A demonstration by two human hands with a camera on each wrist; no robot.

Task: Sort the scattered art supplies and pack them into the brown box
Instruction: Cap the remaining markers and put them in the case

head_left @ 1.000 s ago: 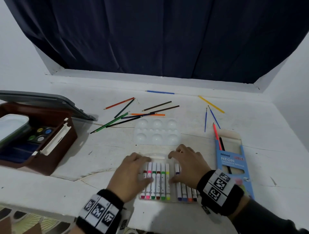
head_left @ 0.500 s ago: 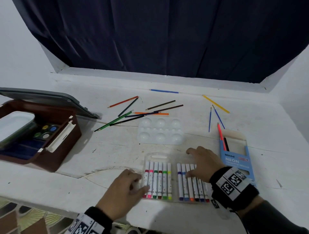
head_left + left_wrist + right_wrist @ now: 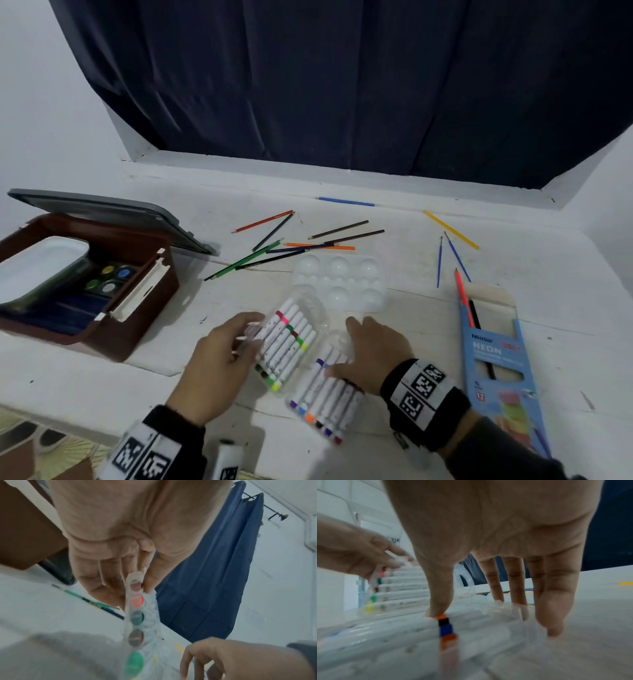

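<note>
While left hand (image 3: pixel 219 363) is pinching the marker case (image 3: pixel 291 342) flap shut, right hand (image 3: pixel 373 353), fingers straight, is pressing its other half flat; fold evenly.

clear marker case (image 3: pixel 301 346) half-folded, brown box (image 3: pixel 102 329) open

We lose the near end of the marker case (image 3: pixel 301 359) in blur in the left wrist view, where only its round caps read clearly. The right hand (image 3: pixel 375 353) covers the tops of several markers in the head view. The brown box (image 3: pixel 102 329) runs off the left edge there, and its contents are too dim to name. Small print on the blue pencil box (image 3: pixel 500 363) is unreadable.
</note>
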